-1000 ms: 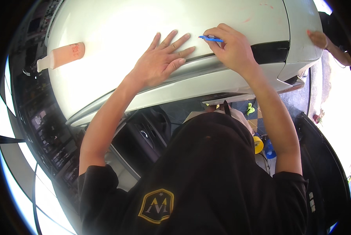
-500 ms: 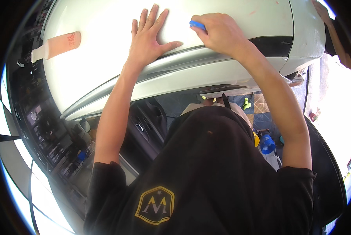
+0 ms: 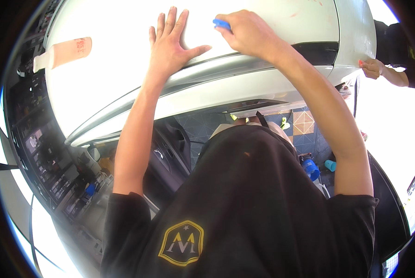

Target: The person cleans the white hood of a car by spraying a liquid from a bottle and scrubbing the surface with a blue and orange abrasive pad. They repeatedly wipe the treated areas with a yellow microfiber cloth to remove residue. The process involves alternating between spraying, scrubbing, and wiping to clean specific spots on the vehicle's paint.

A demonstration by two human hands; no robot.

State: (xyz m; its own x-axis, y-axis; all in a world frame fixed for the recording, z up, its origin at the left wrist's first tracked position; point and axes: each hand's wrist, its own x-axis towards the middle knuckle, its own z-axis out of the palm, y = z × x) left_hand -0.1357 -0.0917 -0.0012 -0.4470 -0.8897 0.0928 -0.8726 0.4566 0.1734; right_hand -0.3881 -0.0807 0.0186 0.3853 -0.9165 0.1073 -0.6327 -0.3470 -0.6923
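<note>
My left hand (image 3: 167,48) lies flat on the white car roof (image 3: 124,69), fingers spread, with nothing in it. To its right, my right hand (image 3: 251,37) is closed around a small blue block (image 3: 222,24), whose end sticks out past the thumb and fingers. That hand is at the roof surface, above the silver roof rail (image 3: 202,69); I cannot make out the block's full shape. A translucent bottle of pinkish-orange liquid (image 3: 71,52) lies on its side on the roof at the left.
At the right, another person's hand (image 3: 373,68) holds a small reddish piece against the car's rear. Faint reddish marks (image 3: 304,11) show on the roof. Below me are an open car door (image 3: 170,153), a blue bucket (image 3: 310,170) and a light-blue cup (image 3: 330,165) on the tiled floor.
My right hand has slid slightly left with the blue block. My left hand still rests flat. The other person's hand has come down along the car's rear. The view has shifted a little.
</note>
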